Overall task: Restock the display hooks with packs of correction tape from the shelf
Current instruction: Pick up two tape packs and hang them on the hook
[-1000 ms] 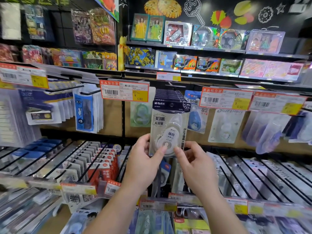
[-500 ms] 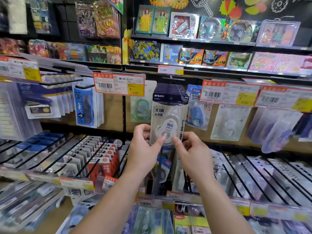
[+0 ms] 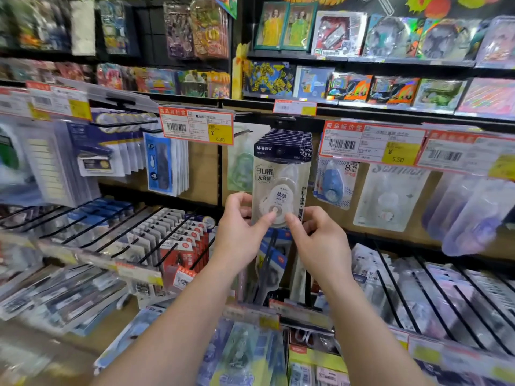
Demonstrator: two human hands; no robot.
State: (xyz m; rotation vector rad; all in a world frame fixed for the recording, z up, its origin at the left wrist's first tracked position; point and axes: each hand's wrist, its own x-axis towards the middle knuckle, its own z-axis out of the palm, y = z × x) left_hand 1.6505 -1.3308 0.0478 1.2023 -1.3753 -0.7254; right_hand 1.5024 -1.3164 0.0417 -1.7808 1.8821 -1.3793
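Observation:
A stack of correction tape packs (image 3: 281, 174) with dark blue headers and a white dispenser behind clear plastic stands upright at the centre, against the display hooks. My left hand (image 3: 239, 235) pinches the stack's lower left edge, thumb on the front. My right hand (image 3: 320, 240) pinches the lower right edge the same way. Behind the stack hangs a green-tinted pack (image 3: 242, 168) on a hook. A blue tape pack (image 3: 333, 182) hangs just to the right.
Red and yellow price tags (image 3: 196, 125) (image 3: 370, 143) jut out on either side of the stack. Sloped wire racks (image 3: 156, 238) full of stationery packs lie below, left and right. Toy boxes (image 3: 340, 32) fill the upper shelves.
Both hands have carried the stack slightly upward and farther toward the hooks. The camera view has shifted, so the shelves sit lower and nearer in frame.

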